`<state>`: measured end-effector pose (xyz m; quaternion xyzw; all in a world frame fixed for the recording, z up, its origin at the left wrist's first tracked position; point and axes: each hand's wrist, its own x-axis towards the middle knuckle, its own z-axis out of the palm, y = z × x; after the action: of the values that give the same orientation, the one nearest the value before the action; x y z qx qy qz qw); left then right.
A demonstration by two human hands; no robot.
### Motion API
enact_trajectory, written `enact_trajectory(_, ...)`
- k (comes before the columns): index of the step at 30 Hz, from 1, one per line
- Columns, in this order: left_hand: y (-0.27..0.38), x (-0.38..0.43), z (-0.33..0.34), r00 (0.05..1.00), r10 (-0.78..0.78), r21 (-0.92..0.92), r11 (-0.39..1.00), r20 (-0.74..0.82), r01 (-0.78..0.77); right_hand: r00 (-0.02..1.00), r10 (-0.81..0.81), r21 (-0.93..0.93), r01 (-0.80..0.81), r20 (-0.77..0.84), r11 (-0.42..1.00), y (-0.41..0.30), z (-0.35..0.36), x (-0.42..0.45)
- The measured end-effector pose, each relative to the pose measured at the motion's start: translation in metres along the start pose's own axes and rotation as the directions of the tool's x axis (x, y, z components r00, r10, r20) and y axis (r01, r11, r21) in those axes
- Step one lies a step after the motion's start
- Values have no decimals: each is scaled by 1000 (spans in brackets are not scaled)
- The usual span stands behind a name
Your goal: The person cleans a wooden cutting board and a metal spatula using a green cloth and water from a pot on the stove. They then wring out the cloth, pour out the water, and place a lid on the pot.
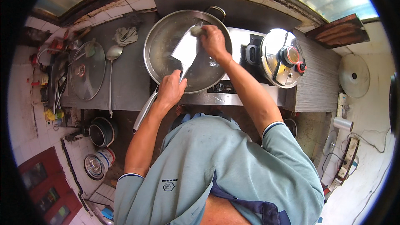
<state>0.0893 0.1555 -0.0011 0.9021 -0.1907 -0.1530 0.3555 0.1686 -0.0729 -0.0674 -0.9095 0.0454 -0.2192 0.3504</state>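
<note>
A wide metal wok (200, 82) sits on the stove before me, its long handle pointing down to the left. My left hand (171, 90) grips the handle of a broad metal spatula (186, 48), whose blade is tilted over the wok. Pinched in my right hand (215, 42) is a small greyish-green scrubbing pad or cloth (197, 31), touching the far end of the blade. The wok's inside looks wet. What lies under the blade is hidden.
A pressure cooker (282, 59) stands right of the wok. On the left counter lie a ladle (114, 53), a crumpled cloth (126, 36) and a glass lid (88, 72). A wooden board (339, 32) juts out at the back right. Pots (100, 132) stand below, left.
</note>
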Motion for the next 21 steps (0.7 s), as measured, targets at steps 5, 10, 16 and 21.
enact_trajectory(5, -6, -10, -7, 1000, -20, 44, 999, 6, 20, 998, -40, -77, 44, 51, 996, -6, 0, -15)
enact_trajectory(10, -13, -12, -5, 998, -38, 80, 996, 39, 35, 936, -212, 115, 186, 282, 976, -58, -15, -60)
enact_trajectory(16, -10, -16, -12, 1000, 18, 98, 995, 20, -20, 904, -276, 219, 211, 328, 953, -90, -14, -56)
enact_trajectory(21, 0, -31, -22, 998, 37, 75, 996, 45, -40, 988, -137, 138, 127, 68, 982, -55, 12, -23)
